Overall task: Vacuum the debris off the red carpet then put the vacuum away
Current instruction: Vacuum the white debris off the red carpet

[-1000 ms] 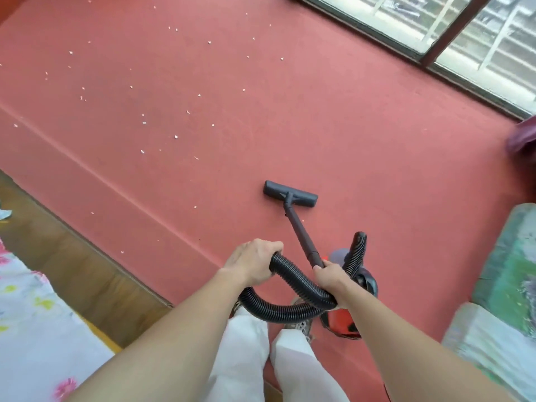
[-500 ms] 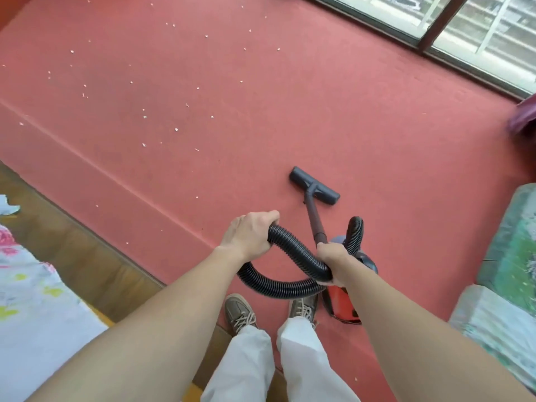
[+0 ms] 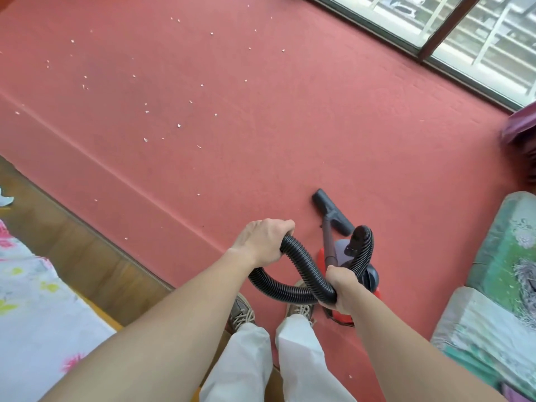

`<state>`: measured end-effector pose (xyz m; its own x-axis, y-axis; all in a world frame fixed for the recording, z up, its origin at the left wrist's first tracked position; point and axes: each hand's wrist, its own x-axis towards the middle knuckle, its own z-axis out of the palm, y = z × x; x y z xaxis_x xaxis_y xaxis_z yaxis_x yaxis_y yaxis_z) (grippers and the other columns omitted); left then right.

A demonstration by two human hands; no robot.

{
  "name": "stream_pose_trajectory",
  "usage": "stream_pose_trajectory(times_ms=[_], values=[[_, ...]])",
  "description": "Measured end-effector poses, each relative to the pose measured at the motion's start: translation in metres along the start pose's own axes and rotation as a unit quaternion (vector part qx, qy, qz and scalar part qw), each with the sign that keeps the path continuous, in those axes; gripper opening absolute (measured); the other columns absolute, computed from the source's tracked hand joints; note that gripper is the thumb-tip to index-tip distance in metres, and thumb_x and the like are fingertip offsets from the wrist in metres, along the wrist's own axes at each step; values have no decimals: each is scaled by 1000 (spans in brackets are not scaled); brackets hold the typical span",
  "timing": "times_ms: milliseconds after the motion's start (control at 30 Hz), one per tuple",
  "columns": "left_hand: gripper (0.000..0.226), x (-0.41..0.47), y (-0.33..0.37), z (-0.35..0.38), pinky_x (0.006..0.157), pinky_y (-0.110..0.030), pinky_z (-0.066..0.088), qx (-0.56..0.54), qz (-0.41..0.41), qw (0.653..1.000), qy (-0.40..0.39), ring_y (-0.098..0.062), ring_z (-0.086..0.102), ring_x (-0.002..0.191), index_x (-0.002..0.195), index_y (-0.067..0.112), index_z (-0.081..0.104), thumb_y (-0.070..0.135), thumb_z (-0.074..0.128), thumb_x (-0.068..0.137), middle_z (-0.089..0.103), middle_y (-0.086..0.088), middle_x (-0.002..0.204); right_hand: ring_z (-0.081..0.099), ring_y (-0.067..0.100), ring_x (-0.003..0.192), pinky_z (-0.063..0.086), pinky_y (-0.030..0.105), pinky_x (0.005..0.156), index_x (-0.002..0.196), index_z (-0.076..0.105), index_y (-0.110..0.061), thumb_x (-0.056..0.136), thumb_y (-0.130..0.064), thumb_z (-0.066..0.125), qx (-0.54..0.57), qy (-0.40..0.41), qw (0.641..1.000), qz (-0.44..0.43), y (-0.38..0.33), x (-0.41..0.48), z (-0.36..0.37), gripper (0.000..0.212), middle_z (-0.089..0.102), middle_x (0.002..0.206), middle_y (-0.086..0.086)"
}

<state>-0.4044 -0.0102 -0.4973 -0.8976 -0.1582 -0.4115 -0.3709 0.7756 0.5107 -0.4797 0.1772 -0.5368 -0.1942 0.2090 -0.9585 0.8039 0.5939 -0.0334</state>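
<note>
The red carpet (image 3: 290, 111) fills most of the view, with small white debris (image 3: 179, 125) scattered over its upper left. A red and grey canister vacuum (image 3: 343, 256) stands by my feet. My left hand (image 3: 262, 242) is shut on the black ribbed hose (image 3: 301, 262) at its upper bend. My right hand (image 3: 340, 285) grips the hose where it joins the wand (image 3: 329, 242). The black floor nozzle (image 3: 333, 211) rests on the carpet just beyond the canister, right of the debris.
A window with a dark frame (image 3: 435, 47) runs along the top right. Folded patterned bedding (image 3: 507, 285) lies on the right. A wooden floor strip (image 3: 72, 242) and a floral sheet (image 3: 34, 314) border the carpet at lower left. My shoes (image 3: 240, 314) stand at the carpet's edge.
The nozzle has been drawn back toward the canister and swung to the right. Both hands kept their hold on the hose. The view has tilted down, showing my shoes.
</note>
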Motion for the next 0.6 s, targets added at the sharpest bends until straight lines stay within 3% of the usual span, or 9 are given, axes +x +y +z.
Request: stream_pose_trajectory(times_ms=[100,200,300,400,500,533,600], values=[[23,-2,-2,2,66,-32,37,-26,-8,1000,11,-26,57,73,90,22,45,5,59,84,60,3,81,66,28,52,51,31,39,127,42,-5,100,-15,37,-25,22,999,0,-9,3,-4,30,65,84,18],[22,-9,-10,-1,66,-31,35,-52,-24,998,37,-24,52,71,91,22,47,4,59,84,58,3,81,64,27,40,51,32,38,122,45,-6,100,-18,40,-47,27,998,-19,-18,-1,0,26,65,79,17],[22,-22,-23,-5,65,-31,34,-62,-37,996,48,-23,51,70,91,23,47,5,59,83,59,4,81,68,30,48,56,39,45,115,48,-3,96,-13,41,-94,22,995,-37,-26,-7,16,23,66,80,19],[25,-36,-44,-10,63,-32,37,-86,-71,992,64,-26,53,70,87,25,44,4,58,82,56,4,78,71,35,69,60,51,60,106,42,3,94,-9,42,-137,7,989,-51,-39,-14,43,17,67,89,21],[27,-52,-69,-9,62,-35,44,-119,-122,982,81,-28,56,71,82,24,44,1,57,80,54,4,74,64,30,68,55,35,39,118,50,4,95,-12,45,-254,15,962,-101,-55,-16,74,28,60,84,15],[26,-58,-76,-8,62,-37,48,-130,-138,978,89,-29,57,72,81,24,45,1,57,79,55,4,73,66,31,71,58,38,45,121,54,2,94,-14,45,-303,21,945,-124,-61,-16,85,33,62,87,16],[25,-72,-89,-5,63,-39,51,-152,-163,969,108,-29,58,72,80,23,47,1,59,77,57,2,73,70,33,82,62,45,71,123,58,-4,91,-20,47,-394,10,906,-158,-68,-18,107,38,67,95,17]])
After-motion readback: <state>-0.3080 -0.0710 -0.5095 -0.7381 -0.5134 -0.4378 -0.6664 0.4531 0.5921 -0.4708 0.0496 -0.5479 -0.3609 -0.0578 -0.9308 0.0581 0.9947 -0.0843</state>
